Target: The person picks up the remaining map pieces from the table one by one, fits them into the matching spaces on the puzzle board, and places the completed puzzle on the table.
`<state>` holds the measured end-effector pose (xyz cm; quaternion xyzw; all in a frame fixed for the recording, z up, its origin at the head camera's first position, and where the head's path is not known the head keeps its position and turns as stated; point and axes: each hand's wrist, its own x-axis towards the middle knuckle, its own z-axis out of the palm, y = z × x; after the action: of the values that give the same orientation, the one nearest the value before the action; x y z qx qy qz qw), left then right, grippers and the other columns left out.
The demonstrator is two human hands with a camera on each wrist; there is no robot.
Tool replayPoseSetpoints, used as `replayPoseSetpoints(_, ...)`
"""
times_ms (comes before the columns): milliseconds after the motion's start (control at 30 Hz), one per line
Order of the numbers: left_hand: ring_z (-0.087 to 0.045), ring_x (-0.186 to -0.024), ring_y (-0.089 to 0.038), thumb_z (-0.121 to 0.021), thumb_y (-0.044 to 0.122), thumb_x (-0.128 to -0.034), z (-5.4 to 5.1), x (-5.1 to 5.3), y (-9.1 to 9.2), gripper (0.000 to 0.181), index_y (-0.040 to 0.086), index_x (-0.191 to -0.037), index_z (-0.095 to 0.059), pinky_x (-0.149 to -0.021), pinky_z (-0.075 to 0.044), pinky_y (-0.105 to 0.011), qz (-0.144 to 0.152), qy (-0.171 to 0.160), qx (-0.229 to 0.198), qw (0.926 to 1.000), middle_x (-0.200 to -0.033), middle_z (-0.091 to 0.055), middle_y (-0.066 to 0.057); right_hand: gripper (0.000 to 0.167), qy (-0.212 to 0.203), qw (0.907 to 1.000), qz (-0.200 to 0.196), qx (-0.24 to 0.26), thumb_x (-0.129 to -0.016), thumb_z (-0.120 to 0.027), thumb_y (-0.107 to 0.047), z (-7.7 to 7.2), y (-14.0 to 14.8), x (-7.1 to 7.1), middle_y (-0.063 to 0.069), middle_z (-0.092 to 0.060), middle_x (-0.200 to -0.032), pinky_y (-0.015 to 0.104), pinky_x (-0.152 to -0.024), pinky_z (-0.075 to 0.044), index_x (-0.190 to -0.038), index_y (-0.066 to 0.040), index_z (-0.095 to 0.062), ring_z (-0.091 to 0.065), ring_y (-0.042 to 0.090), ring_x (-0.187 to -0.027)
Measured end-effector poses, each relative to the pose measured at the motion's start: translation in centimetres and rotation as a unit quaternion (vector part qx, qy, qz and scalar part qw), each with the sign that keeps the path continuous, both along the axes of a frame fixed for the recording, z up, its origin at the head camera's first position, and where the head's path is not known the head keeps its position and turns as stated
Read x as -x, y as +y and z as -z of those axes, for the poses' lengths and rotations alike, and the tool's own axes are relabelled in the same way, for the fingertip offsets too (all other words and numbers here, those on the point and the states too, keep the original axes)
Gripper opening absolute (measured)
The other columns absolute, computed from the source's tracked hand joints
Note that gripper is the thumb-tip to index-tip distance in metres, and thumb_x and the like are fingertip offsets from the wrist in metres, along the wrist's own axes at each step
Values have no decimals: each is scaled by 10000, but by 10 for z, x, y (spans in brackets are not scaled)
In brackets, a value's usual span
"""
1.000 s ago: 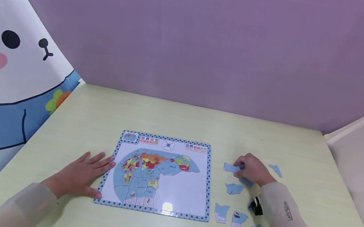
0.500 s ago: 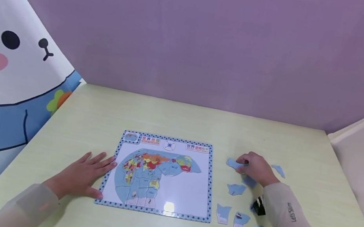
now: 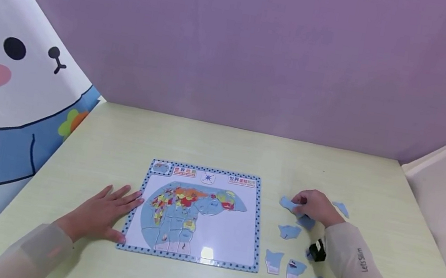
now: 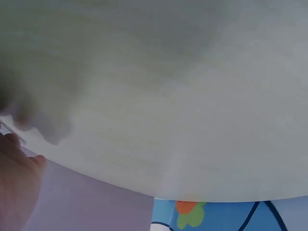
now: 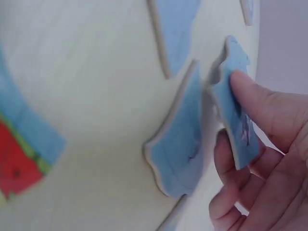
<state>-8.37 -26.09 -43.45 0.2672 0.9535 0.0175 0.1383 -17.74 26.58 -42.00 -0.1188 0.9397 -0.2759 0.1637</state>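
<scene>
A puzzle board (image 3: 229, 237) with a dotted blue border lies on the table, its left and upper parts filled with coloured map pieces (image 3: 185, 197). My left hand (image 3: 103, 211) rests flat, fingers spread, at the board's left edge; part of it shows in the left wrist view (image 4: 17, 185). Right of the board, my right hand (image 3: 317, 206) pinches a blue puzzle piece (image 3: 288, 203). In the right wrist view, thumb and fingers of my right hand (image 5: 274, 139) grip that piece (image 5: 236, 106), tilted up beside another blue piece (image 5: 178, 144) lying flat.
Several loose blue pieces lie right of the board, among them one in the middle (image 3: 289, 232), a lower one (image 3: 273, 262) and one at the far right (image 3: 341, 209). A black wrist device (image 3: 317, 251) is by the right sleeve. A purple cloth (image 3: 262, 57) hangs behind the table.
My right hand has shifted slightly to the right, and the pinched blue piece has turned and moved with it. My left hand stays at the board's left edge.
</scene>
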Motion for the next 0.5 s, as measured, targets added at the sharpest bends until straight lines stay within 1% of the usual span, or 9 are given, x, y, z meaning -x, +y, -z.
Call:
replayPoseSetpoints(133,-211,-1408,-411,-538,803,-687,-1,1,3,1049,108,-1461,-404,-1073,-143,-672,-24,-75,63,9999,-1520,-352,-102,145,-136,9999,-12,-58,-826,-702,-31,-3,3,-2,89,-651,-871,349,-678,-476,-947,45,-677,-533,180,-735)
replayPoseSetpoints(200,-209,-1410,-408,-556,793,-687,-2,1,4,1051,103,-1464,-397,-1076,-133,-671,-72,-163,66,9998,-1521,-351,-104,138,-203,9996,31,-190,-832,-701,-48,-5,3,-4,77,-649,-869,360,-684,-479,-942,33,-679,-532,183,-732)
replayPoseSetpoints(333,-216,-1406,-414,-575,779,-687,-4,1,4,1051,94,-1464,-394,-1075,-134,-671,-104,-200,18,9997,-1515,-358,-115,134,-310,9981,154,-518,-836,-709,-95,-11,3,-8,53,-652,-852,375,-689,-486,-921,6,-686,-544,180,-726)
replayPoseSetpoints(500,-197,-1412,-413,-576,787,-674,-2,2,3,1072,100,-1473,-378,-1080,-125,-666,-140,-205,21,9997,-1521,-349,-109,97,-287,9966,249,-727,-832,-717,-105,-16,3,-9,42,-654,-829,370,-669,-483,-874,-21,-692,-542,177,-708)
